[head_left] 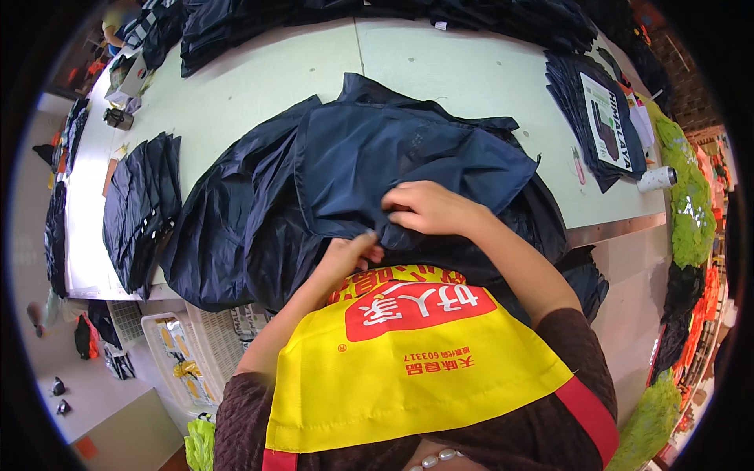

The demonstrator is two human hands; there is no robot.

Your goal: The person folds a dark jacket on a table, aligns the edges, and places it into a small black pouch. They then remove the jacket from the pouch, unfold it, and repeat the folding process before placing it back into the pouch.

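Observation:
A large heap of thin, shiny dark navy cloth point(236, 212) lies in front of me on the pale table, a smoother navy panel spread across its top. My right hand point(430, 208) is closed with curled fingers on a bunched part of this cloth near its front middle. Just left of it and closer to my body, my left hand point(355, 254) pinches the cloth's near edge between thumb and fingers. The fingertips of both hands are partly hidden in the folds. Whether the cloth is a finished garment I cannot tell.
Stacked dark cloth pieces point(141, 208) lie at the left, beyond them a dark cylinder point(118, 118). At the right are a dark stack under a printed sheet point(605, 122), a white roll point(657, 179) and small pink snips point(579, 166). More dark cloth point(385, 20) lines the far side.

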